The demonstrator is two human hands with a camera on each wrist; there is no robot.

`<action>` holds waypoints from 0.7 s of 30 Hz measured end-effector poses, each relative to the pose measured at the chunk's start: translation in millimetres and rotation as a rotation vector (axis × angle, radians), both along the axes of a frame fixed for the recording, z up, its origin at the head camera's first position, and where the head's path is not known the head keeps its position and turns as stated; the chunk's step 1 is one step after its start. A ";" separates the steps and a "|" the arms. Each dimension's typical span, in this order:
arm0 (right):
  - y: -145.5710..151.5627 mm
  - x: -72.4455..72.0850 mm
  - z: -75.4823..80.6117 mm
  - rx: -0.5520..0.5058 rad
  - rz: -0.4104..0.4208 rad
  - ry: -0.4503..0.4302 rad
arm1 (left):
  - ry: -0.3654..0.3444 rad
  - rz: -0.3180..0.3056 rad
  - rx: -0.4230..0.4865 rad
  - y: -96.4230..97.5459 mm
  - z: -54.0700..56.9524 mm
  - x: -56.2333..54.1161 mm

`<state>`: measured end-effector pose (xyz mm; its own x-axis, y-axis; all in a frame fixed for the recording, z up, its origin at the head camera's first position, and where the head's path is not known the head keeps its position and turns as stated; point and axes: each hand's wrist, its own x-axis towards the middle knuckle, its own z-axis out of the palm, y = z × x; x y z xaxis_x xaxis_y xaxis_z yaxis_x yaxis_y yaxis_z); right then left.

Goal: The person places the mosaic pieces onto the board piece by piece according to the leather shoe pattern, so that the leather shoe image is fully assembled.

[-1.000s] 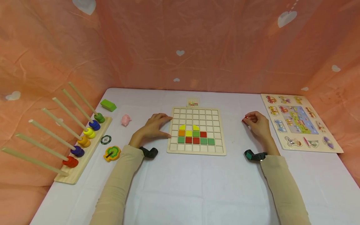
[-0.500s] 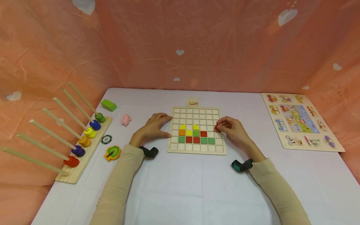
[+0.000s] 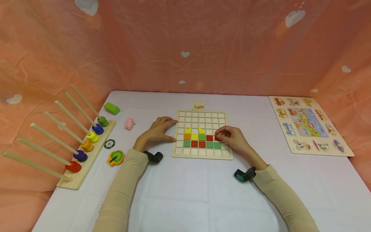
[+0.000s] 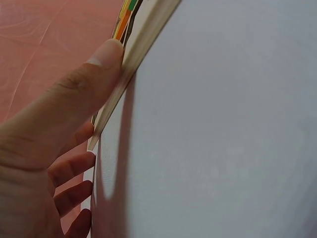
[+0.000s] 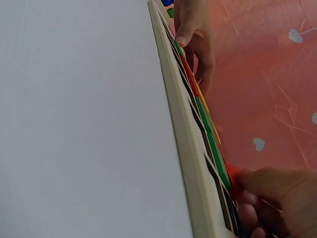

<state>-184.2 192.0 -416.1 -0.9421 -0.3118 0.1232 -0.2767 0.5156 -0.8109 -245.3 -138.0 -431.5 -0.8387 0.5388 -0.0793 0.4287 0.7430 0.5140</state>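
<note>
A wooden grid board [image 3: 203, 155] lies in the middle of the table, with yellow, orange, green and red tiles in some of its squares. My right hand [image 3: 234, 139] pinches a small red tile [image 3: 216, 137] between thumb and fingertips over the board's right side, at the square right of another red tile [image 3: 209, 138]. In the right wrist view the pinched tile [image 5: 234, 179] is close against the green ones. At the board's left edge rests my left hand [image 3: 157, 130], thumb and fingers spread and touching the rim.
A small pattern card [image 3: 199, 104] lies behind the board. To the left are a pegged bead stand [image 3: 79, 180], a green block [image 3: 111, 108], a pink pig figure [image 3: 129, 123], a round chip [image 3: 109, 144] and a tree piece [image 3: 116, 158]. A picture puzzle [image 3: 310, 125] lies right.
My right hand has come left from beside the board with the red tile, first to the board's right edge, then slightly further in. The left hand has stayed at the left edge.
</note>
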 end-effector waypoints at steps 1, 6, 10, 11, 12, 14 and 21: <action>1.0 -1.4 -3.9 0.009 -0.005 0.005 | 0.000 0.001 -0.001 0.0 -0.3 -0.2; 6.9 -9.3 -21.6 0.039 -0.017 0.043 | 0.003 -0.003 0.001 0.4 -1.1 -1.2; 6.4 -8.9 -20.0 0.055 -0.009 0.070 | 0.003 -0.009 0.004 1.1 -1.3 -1.8; 6.7 -9.1 -20.2 0.059 -0.005 0.077 | 0.002 -0.010 0.006 1.3 -1.0 -1.7; 7.1 -9.2 -20.1 0.062 0.000 0.081 | 0.001 -0.010 0.006 1.6 -0.9 -1.7; 8.3 -9.4 -19.8 0.063 0.006 0.078 | 0.003 -0.010 0.008 1.9 -1.0 -1.7; 16.1 -11.7 -14.3 0.083 0.012 0.099 | 0.013 -0.016 0.001 2.7 -2.2 -3.0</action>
<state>-195.8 208.1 -430.3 -0.9226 -0.3365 0.1888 -0.3602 0.5759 -0.7339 -248.4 -135.3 -433.7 -0.8309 0.5522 -0.0679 0.4472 0.7355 0.5089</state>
